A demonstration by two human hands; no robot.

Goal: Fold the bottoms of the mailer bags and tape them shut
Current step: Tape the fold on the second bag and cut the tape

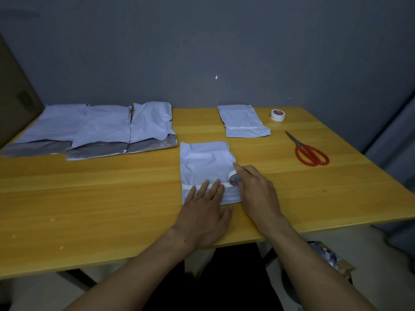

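A white mailer bag (205,162) lies on the wooden table (89,198) in front of me, its bottom folded up. A strip of white tape (187,187) runs across the fold. My left hand (205,217) presses flat on the folded bottom, fingers straight over the tape. My right hand (253,189) grips a roll of white tape (234,179) at the bag's right edge, index finger pointing along the bag. A taped mailer bag (243,121) lies further back. Three mailer bags (98,129) with grey open flaps lie in a row at the back left.
Red-handled scissors (311,153) lie to the right of the bags. A second tape roll (278,114) stands at the back right. A cardboard box (15,97) leans at the far left. The table's front edge runs just under my wrists.
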